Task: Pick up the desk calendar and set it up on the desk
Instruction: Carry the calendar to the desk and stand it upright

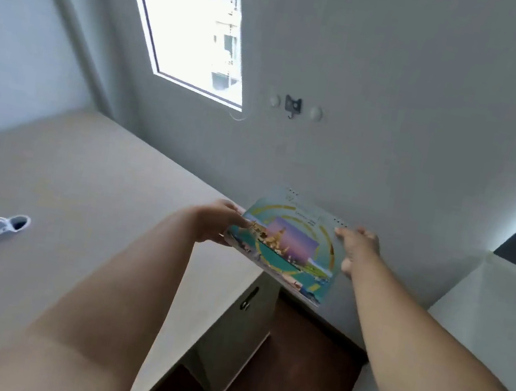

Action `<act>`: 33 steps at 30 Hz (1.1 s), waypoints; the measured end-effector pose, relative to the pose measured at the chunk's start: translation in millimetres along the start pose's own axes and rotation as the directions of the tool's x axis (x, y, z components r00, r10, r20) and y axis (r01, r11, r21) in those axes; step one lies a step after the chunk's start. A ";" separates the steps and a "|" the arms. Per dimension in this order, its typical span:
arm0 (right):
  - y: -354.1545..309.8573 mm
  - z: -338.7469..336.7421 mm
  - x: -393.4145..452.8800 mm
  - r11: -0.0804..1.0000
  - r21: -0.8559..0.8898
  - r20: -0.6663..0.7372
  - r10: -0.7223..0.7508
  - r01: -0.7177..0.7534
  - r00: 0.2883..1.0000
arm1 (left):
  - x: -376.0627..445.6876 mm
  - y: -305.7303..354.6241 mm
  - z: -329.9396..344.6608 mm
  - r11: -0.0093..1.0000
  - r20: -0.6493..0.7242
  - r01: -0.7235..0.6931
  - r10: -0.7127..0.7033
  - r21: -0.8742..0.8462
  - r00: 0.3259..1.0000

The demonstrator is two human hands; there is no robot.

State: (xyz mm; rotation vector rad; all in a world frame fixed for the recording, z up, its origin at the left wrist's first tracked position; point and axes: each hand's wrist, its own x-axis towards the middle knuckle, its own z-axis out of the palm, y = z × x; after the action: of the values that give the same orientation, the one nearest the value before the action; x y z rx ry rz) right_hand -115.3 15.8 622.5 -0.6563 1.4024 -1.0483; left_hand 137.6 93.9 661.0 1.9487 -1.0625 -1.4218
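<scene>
The desk calendar [289, 245] hangs between both hands (past the desk's [79, 192] right edge), near the wall [399, 116].

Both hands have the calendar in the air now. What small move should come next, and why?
Probably carry the calendar leftward and lower it onto the bare desk top. The left hand and right hand hold its side edges, and it hangs over the gap beside the desk, near the wall, resting on nothing.

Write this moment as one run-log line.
stage: calendar lifted | left hand: grips calendar left edge | right hand: at its top right corner | calendar: tilted, off desk | setup: not yet done
</scene>
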 end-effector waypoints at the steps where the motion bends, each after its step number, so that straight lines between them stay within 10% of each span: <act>1: -3.5 23.7 -6.7 1.000 -0.025 0.066 -0.017 0.018 0.998 | -17.5 -10.3 -12.7 0.998 -0.024 0.022 -0.023 -0.059 0.999; 8: 19.8 190.7 -100.4 0.947 -0.319 0.544 0.146 0.043 0.826 | -119.8 -116.9 -114.4 0.930 -0.451 -0.090 -0.086 -0.356 0.889; 13: 68.9 290.1 -205.6 0.913 -0.396 0.677 0.218 0.097 0.703 | -194.4 -189.4 -190.2 0.897 -0.787 -0.270 -0.126 -0.351 0.603; 20: 125.9 386.7 -314.3 0.855 -0.480 0.779 0.314 0.194 0.543 | -279.7 -279.1 -263.2 0.944 -0.927 -0.074 -0.299 -0.322 0.224; 33: 155.5 472.9 -319.8 0.810 -0.509 0.765 0.271 0.290 0.584 | -263.8 -326.9 -304.2 0.929 -0.848 0.068 -0.362 -0.365 0.388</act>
State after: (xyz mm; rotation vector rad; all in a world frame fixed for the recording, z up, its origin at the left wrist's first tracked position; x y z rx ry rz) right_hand 417.6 264.8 686.4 -1.4087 0.8313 -0.1467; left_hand 482.1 481.5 656.6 2.1954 -0.0532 -0.3231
